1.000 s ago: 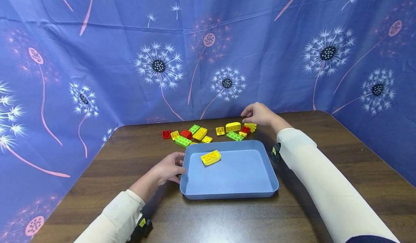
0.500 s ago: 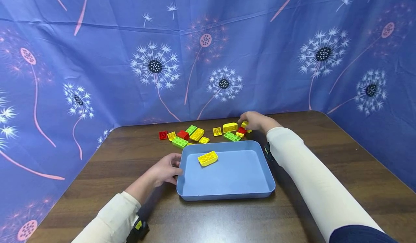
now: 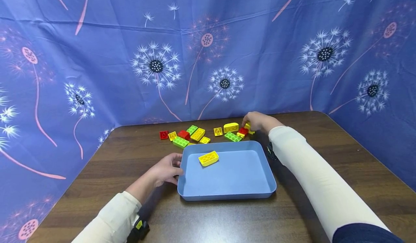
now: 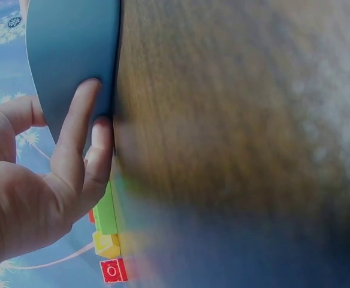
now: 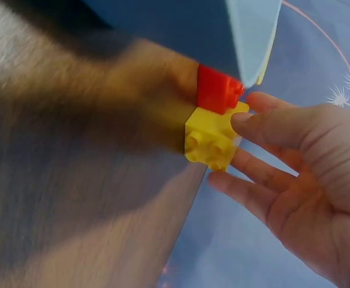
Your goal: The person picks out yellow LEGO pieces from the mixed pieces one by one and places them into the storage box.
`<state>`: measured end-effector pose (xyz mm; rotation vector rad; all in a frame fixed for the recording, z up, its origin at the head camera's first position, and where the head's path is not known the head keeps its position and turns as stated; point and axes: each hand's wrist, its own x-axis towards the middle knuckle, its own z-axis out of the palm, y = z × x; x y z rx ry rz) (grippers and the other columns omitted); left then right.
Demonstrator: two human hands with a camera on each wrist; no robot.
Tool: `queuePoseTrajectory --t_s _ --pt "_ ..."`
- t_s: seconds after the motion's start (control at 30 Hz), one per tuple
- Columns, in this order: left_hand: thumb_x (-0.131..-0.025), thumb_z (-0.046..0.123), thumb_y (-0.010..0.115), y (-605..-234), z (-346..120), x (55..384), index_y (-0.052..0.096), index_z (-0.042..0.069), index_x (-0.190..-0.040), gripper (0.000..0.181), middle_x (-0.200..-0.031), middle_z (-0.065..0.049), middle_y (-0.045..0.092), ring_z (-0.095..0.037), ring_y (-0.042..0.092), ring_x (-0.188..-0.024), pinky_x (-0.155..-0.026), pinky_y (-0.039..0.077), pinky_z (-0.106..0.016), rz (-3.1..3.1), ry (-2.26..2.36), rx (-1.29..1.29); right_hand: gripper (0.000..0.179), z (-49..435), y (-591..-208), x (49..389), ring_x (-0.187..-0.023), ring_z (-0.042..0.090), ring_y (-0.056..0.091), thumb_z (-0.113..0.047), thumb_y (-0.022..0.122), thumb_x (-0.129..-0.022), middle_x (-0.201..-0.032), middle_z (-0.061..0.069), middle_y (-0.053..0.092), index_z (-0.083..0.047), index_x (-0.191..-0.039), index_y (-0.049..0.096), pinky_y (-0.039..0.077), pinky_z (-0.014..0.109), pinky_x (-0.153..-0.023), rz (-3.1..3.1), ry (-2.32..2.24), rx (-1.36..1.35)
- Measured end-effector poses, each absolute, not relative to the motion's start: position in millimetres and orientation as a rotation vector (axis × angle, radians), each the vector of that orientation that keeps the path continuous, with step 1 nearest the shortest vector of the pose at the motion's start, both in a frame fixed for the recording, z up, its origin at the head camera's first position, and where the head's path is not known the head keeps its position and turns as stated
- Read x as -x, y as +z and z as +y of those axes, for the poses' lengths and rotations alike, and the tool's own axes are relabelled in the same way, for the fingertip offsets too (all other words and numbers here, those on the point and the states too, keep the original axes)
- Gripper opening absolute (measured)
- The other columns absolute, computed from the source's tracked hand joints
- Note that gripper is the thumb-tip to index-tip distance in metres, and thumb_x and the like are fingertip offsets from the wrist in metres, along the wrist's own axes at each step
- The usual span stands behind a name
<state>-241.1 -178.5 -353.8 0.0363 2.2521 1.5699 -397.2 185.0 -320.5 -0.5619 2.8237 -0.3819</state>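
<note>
My left hand point(image 3: 165, 170) holds the left side of a blue tray point(image 3: 237, 178), thumb at the rim and fingers against the outer wall point(image 4: 73, 48). Inside the tray, toward its back left, lies a yellow toy brick point(image 3: 208, 159) with its hollow side showing. Beyond the tray's back right corner, my right hand point(image 3: 258, 122) pinches another yellow brick point(image 5: 208, 132), partly hidden behind the fingers in the head view. The right wrist view shows its studs, the thumb against it and fingers behind. Right beside it is a red brick point(image 5: 214, 90).
Behind the tray, loose bricks lie along the table's back: a green one point(image 3: 233, 137), a rounded yellow one point(image 3: 231, 127), and several red, yellow and green ones farther left, including a red square point(image 3: 164, 135). A blue patterned cloth point(image 3: 208, 73) hangs behind the brown table point(image 3: 208, 221).
My right hand has come down onto the yellow brick at the back right, its fingers closing round it. The left hand stays at the tray's side. The head view has shifted slightly.
</note>
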Motion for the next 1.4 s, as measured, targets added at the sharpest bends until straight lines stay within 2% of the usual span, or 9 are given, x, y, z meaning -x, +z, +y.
queuePoseTrajectory --t_s 0.27,0.4,0.53,0.67,0.83,0.97,1.03,1.4 --pt "-0.082 -0.008 0.063 -355.4 -177.9 242.3 0.039 -0.005 -0.139 0.063 -0.113 -0.023 0.052 -0.031 0.062 -0.086 -0.067 0.059 -0.047 2.242 1.581 -0.026 0.037 195.1 -324.8 393.1 -0.082 0.028 0.055 0.016 0.066 -0.077 -0.114 0.018 0.062 -0.001 -0.109 0.069 0.051 0.027 -0.051 2.791 -0.378 0.499" --pt "-0.081 -0.009 0.064 -355.2 -178.2 242.8 0.039 -0.004 -0.139 0.063 -0.114 -0.023 0.051 -0.032 0.062 -0.087 -0.067 0.059 -0.048 2.248 1.581 -0.018 0.037 196.6 -323.9 390.2 -0.071 0.024 0.057 0.016 0.066 -0.077 -0.116 0.018 0.061 -0.001 -0.110 0.068 0.050 0.025 -0.047 2.787 -0.387 0.497" --pt "-0.081 -0.009 0.063 -354.9 -178.1 243.9 0.039 -0.004 -0.140 0.063 -0.113 -0.023 0.052 -0.032 0.063 -0.086 -0.067 0.059 -0.048 2.247 1.583 -0.015 0.038 198.7 -323.9 389.8 -0.061 0.019 0.049 0.018 0.063 -0.076 -0.113 0.017 0.061 0.000 -0.109 0.068 0.044 0.023 -0.045 2.765 -0.437 0.481" --pt "-0.082 -0.009 0.064 -354.7 -178.3 244.7 0.039 -0.004 -0.140 0.064 -0.113 -0.023 0.052 -0.032 0.063 -0.087 -0.067 0.059 -0.047 2.251 1.580 -0.017 0.038 199.6 -323.8 389.2 -0.060 0.018 0.047 0.019 0.063 -0.075 -0.110 0.015 0.062 0.001 -0.108 0.068 0.043 0.023 -0.046 2.759 -0.437 0.495" --pt "-0.082 -0.008 0.065 -354.7 -179.0 244.0 0.038 -0.003 -0.141 0.064 -0.115 -0.023 0.052 -0.032 0.064 -0.088 -0.068 0.059 -0.048 2.251 1.570 -0.005 0.038 201.8 -321.5 385.1 -0.075 0.022 0.054 0.018 0.063 -0.074 -0.113 0.017 0.064 0.000 -0.107 0.070 0.049 0.026 -0.054 2.779 -0.397 0.561" --pt "-0.083 -0.007 0.065 -355.9 -178.9 242.3 0.039 -0.002 -0.141 0.064 -0.116 -0.023 0.051 -0.032 0.064 -0.089 -0.068 0.059 -0.048 2.251 1.564 0.000 0.037 204.7 -319.1 380.0 -0.088 0.026 0.057 0.017 0.064 -0.073 -0.112 0.018 0.067 -0.001 -0.104 0.072 0.054 0.032 -0.068 2.814 -0.334 0.695" --pt "-0.083 -0.007 0.065 -356.7 -178.6 241.5 0.039 -0.002 -0.140 0.064 -0.115 -0.023 0.052 -0.032 0.064 -0.088 -0.067 0.059 -0.048 2.252 1.568 -0.002 0.036 205.7 -316.7 376.6 -0.089 0.027 0.058 0.017 0.065 -0.072 -0.109 0.017 0.068 -0.001 -0.102 0.073 0.055 0.035 -0.072 2.833 -0.299 0.776" --pt "-0.082 -0.006 0.066 -355.5 -178.5 242.4 0.038 -0.003 -0.140 0.065 -0.115 -0.023 0.053 -0.032 0.064 -0.087 -0.067 0.059 -0.047 2.267 1.554 -0.002 0.030 196.1 -298.5 355.2 -0.096 0.033 0.063 0.011 0.069 -0.073 -0.102 0.011 0.070 0.000 -0.100 0.073 0.053 0.046 -0.085 2.854 -0.160 1.149"
